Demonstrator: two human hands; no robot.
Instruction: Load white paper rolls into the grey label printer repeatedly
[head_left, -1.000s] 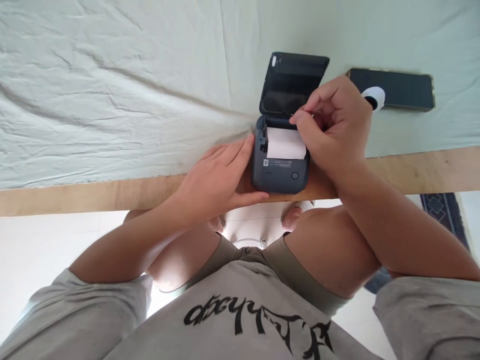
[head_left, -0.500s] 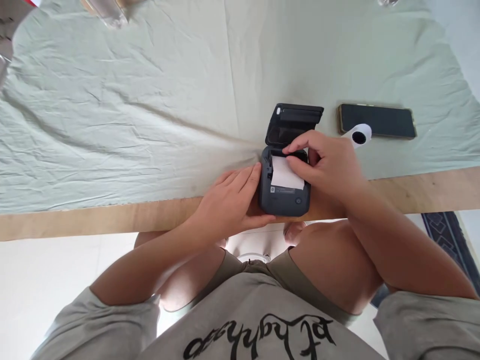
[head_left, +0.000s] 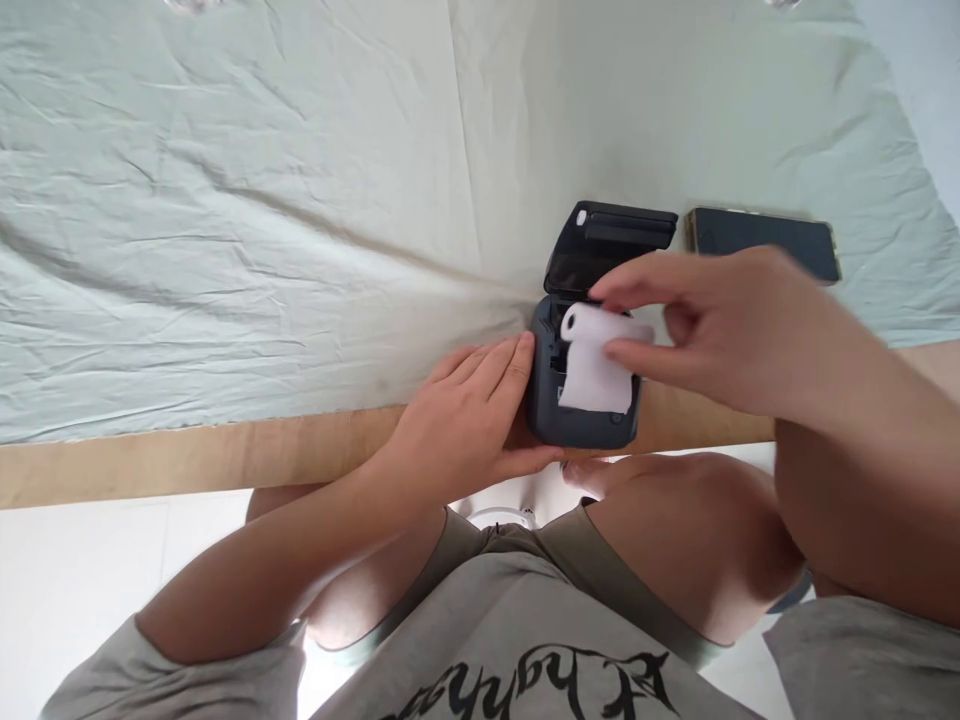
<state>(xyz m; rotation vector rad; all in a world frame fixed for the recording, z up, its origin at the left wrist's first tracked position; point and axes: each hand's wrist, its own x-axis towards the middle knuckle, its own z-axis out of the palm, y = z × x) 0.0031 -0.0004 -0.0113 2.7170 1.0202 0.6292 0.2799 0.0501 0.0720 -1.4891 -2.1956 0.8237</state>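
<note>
A small dark portable thermal printer (head_left: 551, 425) sits at the table's near edge, its black lid (head_left: 611, 235) raised. My left hand (head_left: 457, 415) steadies the printer, fingers against its left side and thumb along the front corner. Between the thumb and fingers of my right hand (head_left: 720, 330) is a white paper roll (head_left: 596, 365), lifted just above the paper bay and tilted so that its hollow core faces left. The roll's loose end hangs over the printer's front and covers part of its label. My right fingers hide the roll's right end.
Behind my right hand a dark phone (head_left: 765, 240) lies on the pale green cloth (head_left: 337, 200). A bare wooden strip (head_left: 225, 450) forms the table's near edge, with my legs below it.
My right hand has raised the paper roll out of the printer's bay and moved right. The white roll with a dark core near the phone is now hidden. My left hand stays on the printer.
</note>
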